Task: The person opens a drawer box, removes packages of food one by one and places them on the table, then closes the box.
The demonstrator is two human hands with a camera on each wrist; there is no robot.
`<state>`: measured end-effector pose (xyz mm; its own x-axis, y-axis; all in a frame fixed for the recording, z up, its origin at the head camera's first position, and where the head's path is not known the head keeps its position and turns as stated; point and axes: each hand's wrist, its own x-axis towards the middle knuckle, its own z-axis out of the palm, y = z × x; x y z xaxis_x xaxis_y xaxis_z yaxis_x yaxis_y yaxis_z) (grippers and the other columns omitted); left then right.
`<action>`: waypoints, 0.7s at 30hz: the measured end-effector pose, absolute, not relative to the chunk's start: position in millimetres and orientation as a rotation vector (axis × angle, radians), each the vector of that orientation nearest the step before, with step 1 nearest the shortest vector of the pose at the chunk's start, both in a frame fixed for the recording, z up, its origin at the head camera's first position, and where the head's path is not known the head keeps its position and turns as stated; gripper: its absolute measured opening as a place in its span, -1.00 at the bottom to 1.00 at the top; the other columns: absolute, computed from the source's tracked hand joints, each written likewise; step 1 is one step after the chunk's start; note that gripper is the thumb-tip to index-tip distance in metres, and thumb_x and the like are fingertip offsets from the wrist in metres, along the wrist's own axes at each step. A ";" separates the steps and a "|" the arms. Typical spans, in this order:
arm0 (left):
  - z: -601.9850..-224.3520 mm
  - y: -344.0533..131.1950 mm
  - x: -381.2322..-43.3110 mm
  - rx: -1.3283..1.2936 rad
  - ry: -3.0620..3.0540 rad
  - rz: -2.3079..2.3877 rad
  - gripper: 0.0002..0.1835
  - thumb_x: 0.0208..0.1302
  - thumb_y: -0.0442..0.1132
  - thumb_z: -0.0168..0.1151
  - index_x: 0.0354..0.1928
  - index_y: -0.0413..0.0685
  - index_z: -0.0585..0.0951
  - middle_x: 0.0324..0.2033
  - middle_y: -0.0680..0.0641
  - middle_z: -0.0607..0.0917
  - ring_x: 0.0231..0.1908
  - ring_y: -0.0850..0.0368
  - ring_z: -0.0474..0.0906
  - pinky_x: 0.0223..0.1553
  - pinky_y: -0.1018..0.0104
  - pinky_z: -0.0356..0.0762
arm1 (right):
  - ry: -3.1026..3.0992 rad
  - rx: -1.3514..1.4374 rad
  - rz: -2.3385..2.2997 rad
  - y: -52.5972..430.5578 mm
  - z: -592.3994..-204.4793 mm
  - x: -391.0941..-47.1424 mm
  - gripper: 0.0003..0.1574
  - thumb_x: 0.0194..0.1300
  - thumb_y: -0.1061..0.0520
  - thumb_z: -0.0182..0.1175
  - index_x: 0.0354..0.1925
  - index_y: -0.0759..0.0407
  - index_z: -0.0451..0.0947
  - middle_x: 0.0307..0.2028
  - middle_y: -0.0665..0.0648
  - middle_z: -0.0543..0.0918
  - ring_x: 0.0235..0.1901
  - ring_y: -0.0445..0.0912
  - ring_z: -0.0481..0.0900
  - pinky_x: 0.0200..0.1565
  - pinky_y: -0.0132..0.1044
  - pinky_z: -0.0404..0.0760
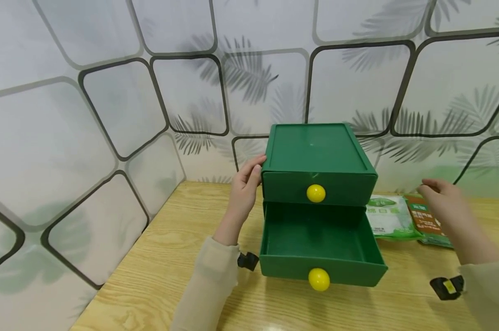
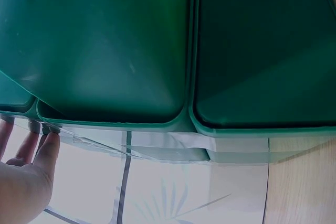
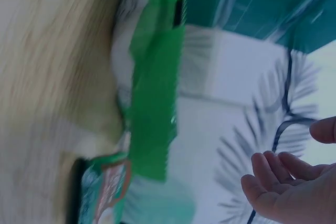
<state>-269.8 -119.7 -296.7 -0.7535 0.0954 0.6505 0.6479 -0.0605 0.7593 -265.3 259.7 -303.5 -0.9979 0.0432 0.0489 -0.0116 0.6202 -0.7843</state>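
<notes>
A green cabinet (image 1: 315, 147) stands upright on the wooden table (image 1: 150, 276), close to the table's back edge and well in from its left edge. Its upper drawer (image 1: 282, 189) sits closed, with a round yellow knob (image 1: 316, 193) in the middle of the front. Its lower drawer (image 1: 280, 266) is pulled out toward the person, showing the green floor and side walls, and a second yellow knob (image 1: 319, 279) sticks out from its front.

The left hand (image 1: 244, 187) rests against the cabinet's left side, near the top, with fingers extended and slightly spread; the left wrist view shows the fingertips touching the green plastic. The right hand (image 1: 445, 200) is in the air to the right of the cabinet, fingers loosely bent and the thumb apart from them.

Near the table's back edge, just right of the cabinet, lies a white and green packet (image 1: 389, 218), partly hidden behind the drawers. A brown and green packet (image 1: 426, 220) lies beside its right end; whether the two touch is unclear.

Pale sleeves (image 1: 210, 280) cover both forearms, with a black piece (image 1: 248, 261) at each wrist. Behind the table, a whitish wall covering (image 1: 266, 27) bears dark rounded outlines and grey leaves.
</notes>
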 end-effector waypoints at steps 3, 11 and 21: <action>-296.1 -120.2 -270.2 -0.791 -1.817 -1.873 -0.54 0.38 -0.11 -0.15 0.16 -0.30 0.36 0.14 -0.13 0.37 0.03 0.04 0.39 -0.02 0.18 0.41 | -2.710 0.025 1.343 241.6 -298.0 -260.4 -0.17 0.36 -0.16 -0.37 0.31 0.43 -0.20 0.21 0.55 -0.01 0.12 0.42 0.01 -0.07 0.24 0.21; -294.6 -121.0 -268.1 -0.784 -1.841 -1.865 -0.59 0.40 -0.19 -0.18 0.16 -0.29 0.35 0.15 -0.13 0.35 0.04 0.03 0.38 -0.02 0.20 0.41 | -2.546 0.020 1.332 206.7 -281.1 -245.1 -0.20 0.34 -0.19 -0.30 0.33 0.30 -0.08 0.21 0.40 0.16 0.12 0.26 0.15 -0.06 0.08 0.31; -294.8 -120.6 -267.7 -0.799 -1.850 -1.851 -0.62 0.40 -0.26 -0.21 0.16 -0.29 0.35 0.13 -0.17 0.36 0.01 -0.01 0.40 -0.04 0.20 0.43 | -2.373 0.048 1.294 193.4 -277.2 -227.3 -0.33 0.32 -0.13 -0.15 0.28 0.16 0.13 -0.02 -0.03 0.37 -0.13 -0.33 0.30 -0.29 -0.54 0.32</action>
